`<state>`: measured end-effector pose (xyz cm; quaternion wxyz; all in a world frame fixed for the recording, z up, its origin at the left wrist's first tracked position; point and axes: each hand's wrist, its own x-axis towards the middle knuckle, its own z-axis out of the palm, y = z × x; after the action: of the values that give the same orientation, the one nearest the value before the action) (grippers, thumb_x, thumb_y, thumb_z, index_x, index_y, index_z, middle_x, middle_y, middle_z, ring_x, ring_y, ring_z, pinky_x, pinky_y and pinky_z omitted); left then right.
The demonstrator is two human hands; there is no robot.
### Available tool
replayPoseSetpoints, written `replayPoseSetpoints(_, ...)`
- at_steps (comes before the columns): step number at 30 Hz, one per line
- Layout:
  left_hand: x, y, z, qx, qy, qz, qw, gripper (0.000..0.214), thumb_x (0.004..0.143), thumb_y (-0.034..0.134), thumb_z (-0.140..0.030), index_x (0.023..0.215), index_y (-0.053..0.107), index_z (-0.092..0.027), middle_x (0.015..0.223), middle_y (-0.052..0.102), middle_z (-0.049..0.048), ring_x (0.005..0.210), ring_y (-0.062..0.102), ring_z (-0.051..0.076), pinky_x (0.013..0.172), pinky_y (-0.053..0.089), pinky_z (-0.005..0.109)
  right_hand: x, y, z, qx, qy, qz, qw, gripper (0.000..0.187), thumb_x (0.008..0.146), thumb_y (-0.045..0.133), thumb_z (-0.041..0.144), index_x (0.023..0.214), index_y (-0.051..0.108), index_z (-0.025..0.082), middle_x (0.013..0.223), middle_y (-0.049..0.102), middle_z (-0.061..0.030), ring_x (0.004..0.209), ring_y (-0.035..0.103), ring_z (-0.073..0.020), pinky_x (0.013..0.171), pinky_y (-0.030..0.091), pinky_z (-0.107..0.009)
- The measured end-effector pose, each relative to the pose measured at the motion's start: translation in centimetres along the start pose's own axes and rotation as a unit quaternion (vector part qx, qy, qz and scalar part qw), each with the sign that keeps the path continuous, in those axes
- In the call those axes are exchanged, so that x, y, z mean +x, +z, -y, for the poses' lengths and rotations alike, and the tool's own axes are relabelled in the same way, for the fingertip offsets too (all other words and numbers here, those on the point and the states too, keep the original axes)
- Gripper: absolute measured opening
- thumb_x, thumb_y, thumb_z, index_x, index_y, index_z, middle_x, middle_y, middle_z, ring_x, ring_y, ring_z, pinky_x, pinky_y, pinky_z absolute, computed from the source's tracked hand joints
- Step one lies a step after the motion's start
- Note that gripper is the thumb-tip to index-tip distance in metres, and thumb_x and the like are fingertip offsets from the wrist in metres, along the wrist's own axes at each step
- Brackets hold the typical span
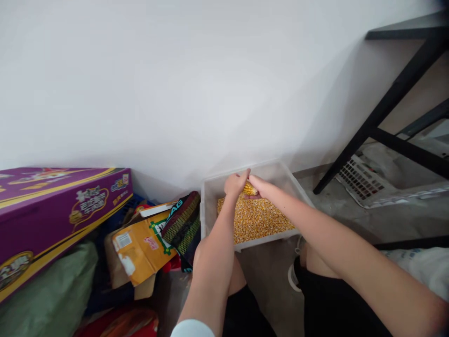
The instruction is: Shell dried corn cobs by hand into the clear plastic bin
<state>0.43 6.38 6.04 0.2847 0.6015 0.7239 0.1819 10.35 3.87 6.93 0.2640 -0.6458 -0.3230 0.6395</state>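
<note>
A yellow corn cob (249,189) is held between my two hands above a pale plastic bin (304,196). My left hand (236,184) closes on the cob from the left, its thumb pointing up. From the right, my right hand (260,186) wraps the cob's other side, with fingers reaching beneath it. Loose corn kernels (261,220) cover the floor of the bin under both hands. Part of the cob is hidden by the fingers.
Left of the bin lie a dark mesh bag (185,224), a torn yellow carton (147,248) and a large purple box (63,206). A black metal table leg (379,105) and white plastic basket (365,182) stand to the right. A white wall (175,84) rises behind.
</note>
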Motion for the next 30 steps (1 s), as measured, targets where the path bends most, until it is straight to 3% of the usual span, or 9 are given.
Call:
replayPoseSetpoints(4,-0.8,1.3,-0.2,0.043,0.047,-0.022,0.998,0.067,0.076,0.03,-0.074,0.073,0.069,-0.019,0.082,0.069,0.0154,0.085,0.064,0.03,0.072,0.044,0.034,0.0,0.2,-1.9,-0.062,0.002,-0.004,0.998,0.036,0.09,0.032,0.046,0.096,0.051,0.017,0.069,0.061,-0.0054,0.046,0.06,-0.0138,0.034,0.037,-0.018)
replayPoseSetpoints(9,-1.1,2.6,0.4,0.032,0.11,-0.049,0.992,0.064,0.084,0.027,-0.063,0.07,0.071,-0.018,0.075,0.069,0.015,0.078,0.064,0.027,0.069,0.042,0.032,0.2,-1.1,-3.5,-0.136,-0.05,-0.027,0.989,0.042,0.091,0.026,0.046,0.088,0.053,0.015,0.066,0.061,-0.0072,0.042,0.058,-0.0152,0.033,0.036,-0.021)
replayPoseSetpoints(12,-0.9,3.2,0.8,0.001,0.118,-0.065,0.991,0.065,0.085,0.027,-0.062,0.067,0.07,-0.017,0.07,0.068,0.0147,0.075,0.064,0.025,0.07,0.041,0.031,0.3,-2.0,-3.6,-0.188,-0.037,-0.015,0.981,0.046,0.092,0.023,0.045,0.083,0.055,0.013,0.057,0.06,-0.0078,0.038,0.056,-0.0153,0.032,0.035,-0.022)
replayPoseSetpoints(14,-0.4,3.5,1.1,-0.035,0.114,-0.044,0.992,0.063,0.085,0.03,-0.061,0.067,0.071,-0.016,0.065,0.066,0.0124,0.071,0.063,0.023,0.07,0.041,0.029,0.3,-2.7,-3.4,-0.201,-0.027,-0.006,0.979,0.046,0.091,0.025,0.046,0.083,0.056,0.013,0.055,0.061,-0.0079,0.04,0.056,-0.0156,0.032,0.034,-0.021)
replayPoseSetpoints(17,0.4,3.7,1.2,-0.079,0.076,0.007,0.994,0.059,0.086,0.032,-0.057,0.07,0.072,-0.015,0.059,0.064,0.0085,0.063,0.061,0.019,0.067,0.042,0.027,0.4,-3.5,-3.0,-0.188,-0.009,0.008,0.982,0.044,0.091,0.027,0.044,0.082,0.057,0.013,0.057,0.062,-0.008,0.041,0.056,-0.0146,0.032,0.033,-0.02)
replayPoseSetpoints(20,0.7,3.7,0.8,-0.093,0.03,-0.057,0.994,0.061,0.088,0.027,-0.053,0.073,0.072,-0.016,0.067,0.068,0.0094,0.07,0.063,0.021,0.071,0.042,0.028,0.4,-3.9,-2.4,-0.172,0.022,0.021,0.985,0.043,0.091,0.026,0.041,0.08,0.057,0.013,0.053,0.06,-0.008,0.036,0.052,-0.0129,0.031,0.031,-0.019)
replayPoseSetpoints(22,0.3,3.8,0.2,-0.109,0.031,-0.09,0.989,0.066,0.089,0.02,-0.054,0.073,0.072,-0.017,0.075,0.069,0.0102,0.077,0.063,0.022,0.075,0.042,0.029,0.4,-3.8,-2.1,-0.148,0.032,0.022,0.988,0.041,0.091,0.026,0.041,0.08,0.055,0.013,0.052,0.058,-0.0069,0.035,0.051,-0.0124,0.031,0.031,-0.019)
replayPoseSetpoints(26,-1.0,4.4,-1.1,-0.088,0.067,-0.021,0.994,0.069,0.085,0.022,-0.062,0.073,0.072,-0.016,0.078,0.07,0.0139,0.082,0.064,0.026,0.077,0.042,0.031,0.4,-3.3,-1.8,-0.098,0.03,0.045,0.994,0.04,0.09,0.032,0.048,0.081,0.053,0.015,0.049,0.054,-0.0028,0.035,0.051,-0.0114,0.031,0.031,-0.017)
replayPoseSetpoints(30,-1.2,4.7,-1.1,-0.067,0.053,-0.04,0.996,0.072,0.086,0.018,-0.062,0.075,0.072,-0.015,0.078,0.069,0.0149,0.083,0.064,0.027,0.077,0.041,0.032,0.6,-2.9,-2.1,-0.098,-0.002,0.041,0.994,0.041,0.088,0.036,0.053,0.086,0.053,0.016,0.05,0.054,-0.0021,0.035,0.052,-0.0119,0.03,0.03,-0.017)
